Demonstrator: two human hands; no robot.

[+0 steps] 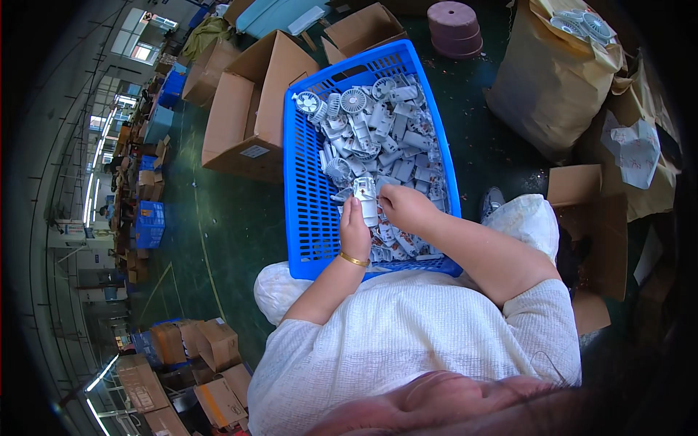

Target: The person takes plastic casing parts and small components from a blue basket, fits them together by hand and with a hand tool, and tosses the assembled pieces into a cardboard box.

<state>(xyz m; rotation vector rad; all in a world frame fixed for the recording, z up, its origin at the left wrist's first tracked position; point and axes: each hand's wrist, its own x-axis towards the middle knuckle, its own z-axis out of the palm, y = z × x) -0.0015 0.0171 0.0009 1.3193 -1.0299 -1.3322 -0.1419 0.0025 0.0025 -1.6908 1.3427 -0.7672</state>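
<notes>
White plastic part (366, 199) sits pinched between both hands above a blue crate (305, 196): left hand (354, 231) grips its lower side, fingers curled; right hand (404, 207) pinches its right edge. More white parts (378, 134) fill the crate. Cardboard boxes (247, 109) stand left on the green floor (218, 225), a paper sack (545, 80) right.

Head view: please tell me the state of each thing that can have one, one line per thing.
Blue crate: on the lap, partly filled with white plastic parts.
White part: held over the crate by both hands.
Left hand: fingers closed on the part.
Right hand: fingers pinching the part.
Cardboard box: flaps open.
Paper sack: open, parts on top.
</notes>
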